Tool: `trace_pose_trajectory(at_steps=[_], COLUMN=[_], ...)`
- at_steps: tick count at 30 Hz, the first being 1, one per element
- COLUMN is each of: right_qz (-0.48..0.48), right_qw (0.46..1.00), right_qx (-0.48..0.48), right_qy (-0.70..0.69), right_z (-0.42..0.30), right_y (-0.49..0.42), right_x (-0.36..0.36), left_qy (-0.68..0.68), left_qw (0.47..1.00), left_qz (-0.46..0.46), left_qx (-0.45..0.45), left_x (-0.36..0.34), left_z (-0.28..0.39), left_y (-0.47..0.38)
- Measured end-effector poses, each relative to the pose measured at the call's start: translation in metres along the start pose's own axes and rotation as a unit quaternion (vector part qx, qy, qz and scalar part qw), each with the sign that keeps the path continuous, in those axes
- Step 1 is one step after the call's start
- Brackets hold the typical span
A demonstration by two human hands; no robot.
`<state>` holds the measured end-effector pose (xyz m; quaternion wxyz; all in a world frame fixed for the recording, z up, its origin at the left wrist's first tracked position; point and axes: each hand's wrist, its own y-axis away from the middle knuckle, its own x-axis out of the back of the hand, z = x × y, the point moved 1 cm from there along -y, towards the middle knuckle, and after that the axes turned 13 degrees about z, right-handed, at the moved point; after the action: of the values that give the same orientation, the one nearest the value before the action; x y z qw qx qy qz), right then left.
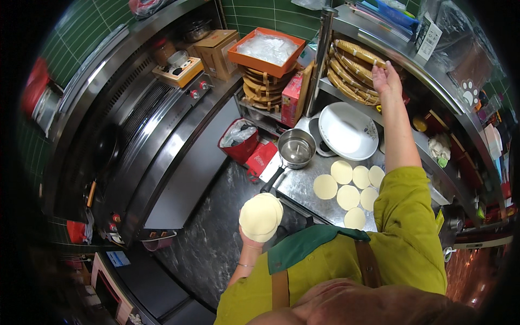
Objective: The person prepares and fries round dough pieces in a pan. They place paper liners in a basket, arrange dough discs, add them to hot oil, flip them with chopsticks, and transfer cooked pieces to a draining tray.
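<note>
My left hand (252,243) holds a stack of thin, round dough sheets (261,217) above the dark floor, in front of my body. My right hand (388,79) is stretched up to the shelf, its fingers at the rim of the uppermost woven bamboo tray (359,52). More bamboo trays (350,83) lean tilted beneath that one. On the steel worktop (294,185) several pale dough rounds (348,197) lie flat, some touching at their edges. My right forearm and sleeve cover part of the worktop's right side.
A steel saucepan (297,148) stands with its handle over the worktop's near edge. Behind it sits a large white bowl (349,130). An orange tray (266,53) rests on stacked round wooden pieces (262,91). Left is a steel cooking range (162,126); a red bag (239,142) is beside the worktop.
</note>
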<state>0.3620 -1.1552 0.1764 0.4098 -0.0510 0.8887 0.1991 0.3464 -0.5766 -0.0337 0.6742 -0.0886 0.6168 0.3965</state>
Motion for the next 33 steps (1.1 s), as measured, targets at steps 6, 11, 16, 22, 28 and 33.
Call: trace_pose_trajectory(at_steps=[6, 11, 16, 22, 28, 33], right_qz=[-0.030, -0.046, -0.099, -0.219, -0.255, -0.403], right_qw=[0.992, 0.999, 0.991, 0.974, 0.949, 0.808], right_qx=[-0.023, 0.006, -0.012, -0.034, -0.099, -0.040], right_qy=[0.118, -0.023, -0.093, -0.050, 0.154, 0.427], right_z=[-0.018, -0.011, -0.015, -0.029, -0.026, 0.003], right_y=[-0.021, -0.040, -0.025, 0.060, 0.164, 0.212], right_x=[-0.005, 0.013, 0.059, 0.154, 0.246, 0.227], left_qy=[0.012, 0.059, 0.013, 0.011, 0.018, 0.109], left_qw=[1.000, 0.998, 1.000, 1.000, 0.996, 0.982], left_qz=[-0.007, -0.001, -0.013, -0.024, 0.042, 0.094], left_qx=[0.008, 0.025, 0.001, -0.011, -0.081, -0.119], left_x=[0.000, -0.001, -0.011, -0.023, -0.016, 0.004], left_z=[0.019, 0.011, -0.007, -0.043, -0.076, -0.087], left_y=[-0.010, -0.001, 0.016, 0.038, 0.057, 0.101])
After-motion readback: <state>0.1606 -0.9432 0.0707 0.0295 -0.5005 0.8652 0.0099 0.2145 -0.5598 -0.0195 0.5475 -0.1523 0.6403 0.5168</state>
